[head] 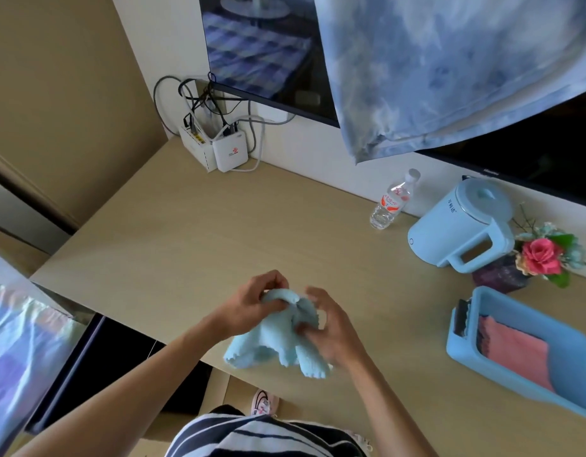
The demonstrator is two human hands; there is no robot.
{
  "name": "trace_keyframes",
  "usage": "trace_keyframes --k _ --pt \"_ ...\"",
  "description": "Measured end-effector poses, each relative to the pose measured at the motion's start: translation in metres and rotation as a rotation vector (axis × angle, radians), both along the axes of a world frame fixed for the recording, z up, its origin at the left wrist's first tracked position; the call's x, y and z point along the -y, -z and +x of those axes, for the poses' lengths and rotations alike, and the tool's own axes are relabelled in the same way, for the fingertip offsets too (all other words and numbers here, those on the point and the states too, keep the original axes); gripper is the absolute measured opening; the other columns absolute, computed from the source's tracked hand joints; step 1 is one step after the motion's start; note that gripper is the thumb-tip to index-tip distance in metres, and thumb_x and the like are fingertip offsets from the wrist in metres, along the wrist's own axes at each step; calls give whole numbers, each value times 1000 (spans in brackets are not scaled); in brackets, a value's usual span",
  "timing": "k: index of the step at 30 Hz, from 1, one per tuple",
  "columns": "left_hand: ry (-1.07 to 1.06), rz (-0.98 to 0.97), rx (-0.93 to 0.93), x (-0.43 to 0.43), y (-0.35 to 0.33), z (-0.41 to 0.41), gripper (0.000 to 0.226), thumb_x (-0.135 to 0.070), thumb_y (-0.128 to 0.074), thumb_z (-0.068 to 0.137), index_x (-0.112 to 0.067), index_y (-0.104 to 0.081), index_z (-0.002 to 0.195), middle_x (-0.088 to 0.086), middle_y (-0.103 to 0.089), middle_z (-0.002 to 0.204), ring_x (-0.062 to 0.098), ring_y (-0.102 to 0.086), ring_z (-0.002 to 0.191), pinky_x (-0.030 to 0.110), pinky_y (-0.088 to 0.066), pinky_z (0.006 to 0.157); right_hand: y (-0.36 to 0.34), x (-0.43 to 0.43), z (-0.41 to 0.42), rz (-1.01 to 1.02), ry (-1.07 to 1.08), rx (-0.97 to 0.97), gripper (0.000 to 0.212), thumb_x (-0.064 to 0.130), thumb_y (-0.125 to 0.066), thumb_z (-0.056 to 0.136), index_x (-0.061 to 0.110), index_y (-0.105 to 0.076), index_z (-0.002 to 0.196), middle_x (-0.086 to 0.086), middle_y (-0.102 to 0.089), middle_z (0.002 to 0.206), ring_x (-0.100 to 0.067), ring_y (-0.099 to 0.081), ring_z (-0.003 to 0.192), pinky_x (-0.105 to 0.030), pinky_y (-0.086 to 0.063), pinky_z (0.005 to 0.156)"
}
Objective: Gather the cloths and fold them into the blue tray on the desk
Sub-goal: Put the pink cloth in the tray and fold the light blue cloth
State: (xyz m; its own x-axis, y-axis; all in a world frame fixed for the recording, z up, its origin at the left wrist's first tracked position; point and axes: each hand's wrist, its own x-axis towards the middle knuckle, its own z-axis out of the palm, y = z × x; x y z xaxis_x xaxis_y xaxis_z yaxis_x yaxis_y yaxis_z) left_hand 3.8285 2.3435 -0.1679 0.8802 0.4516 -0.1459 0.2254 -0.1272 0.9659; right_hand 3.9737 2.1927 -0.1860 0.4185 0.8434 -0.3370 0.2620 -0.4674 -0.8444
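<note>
Gripping the light-blue cloth [278, 338] — left hand [249, 305] and right hand [331, 328] fingers clenched on it.

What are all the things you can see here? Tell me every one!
desk: one, light wood, under everything
tray: one, blue, right side of desk
pink cloth: one, folded in the tray
dark cloth: one, at the tray's left end
blue cloth: one, pale blue, front edge of desk, in both hands
kettle: one, pale blue, behind the tray
bottle: one, clear, left of kettle
flowers: one bunch, pink rose, right of kettle
boxes: two, white, cabled, back corner
left hand: one, gripping the cloth
right hand: one, gripping the cloth
</note>
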Motion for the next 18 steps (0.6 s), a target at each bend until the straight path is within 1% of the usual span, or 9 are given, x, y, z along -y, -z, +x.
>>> trace_keyframes --k 2,3,4,7,10,11,13,15,18 --pt "-28 -155 7 3 -14 4 10 -14 -55 86 -6 -60 91 -4 -58 79 8 -52 73 20 -42 64 -9 -1 2 22 41 -97 21 19 -70 83 29 -68 101 7 -72 96 -11 -67 89 -18 -49 73" --pt "-48 -203 -1 4 -17 7 13 -16 -51 86 -8 -61 88 -3 -58 79 9 -53 74 21 -43 65 -12 0 3 42 74 -116 7 19 -69 85 23 -69 91 6 -72 86 -13 -66 78 -25 -48 69" --pt "-69 -228 -19 4 -17 10 16 -19 -49 85 -10 -62 86 -2 -59 81 10 -55 75 23 -44 67 -16 2 5 67 99 -127 4 20 -67 87 19 -69 84 6 -68 76 -13 -61 69 -30 -45 66" --pt "-84 -212 -146 8 -14 22 26 -38 -52 86 -15 -62 89 -1 -60 91 14 -57 88 32 -45 82 -26 4 9 110 146 -168 21 23 -61 92 17 -62 72 5 -55 65 -12 -48 62 -32 -39 61" --pt "88 7 -191 17 -12 35 44 -55 -59 86 -12 -61 85 -2 -56 74 9 -50 70 26 -40 66 -37 2 15 120 131 -185 22 29 -58 93 14 -64 78 4 -58 69 -11 -52 66 -31 -43 65" --pt "103 94 -193 19 -11 39 38 -51 -61 87 -13 -62 83 0 -57 71 7 -49 66 24 -39 62 -39 1 17 114 137 -165 22 28 -58 93 15 -64 77 5 -58 68 -10 -51 65 -30 -43 65" --pt "60 232 -190 18 -12 48 15 -28 -57 86 -17 -64 79 -3 -62 69 2 -51 62 24 -40 62 -41 2 24 95 174 -126 23 27 -59 91 18 -61 70 7 -56 64 -10 -50 62 -32 -42 64" --pt "8 395 -171 14 -13 55 18 -8 -50 79 -14 -67 78 -3 -63 69 7 -54 64 27 -43 63 -44 6 30 83 197 -117 23 32 -61 86 17 -60 69 4 -56 64 -12 -51 63 -35 -42 63" --pt "-47 650 -182 1 -11 64 25 -3 -45 75 -9 -69 76 3 -69 72 24 -60 65 36 -51 62 -48 10 45 85 215 -107 27 35 -62 85 11 -63 75 3 -60 67 -13 -54 65 -35 -45 63"
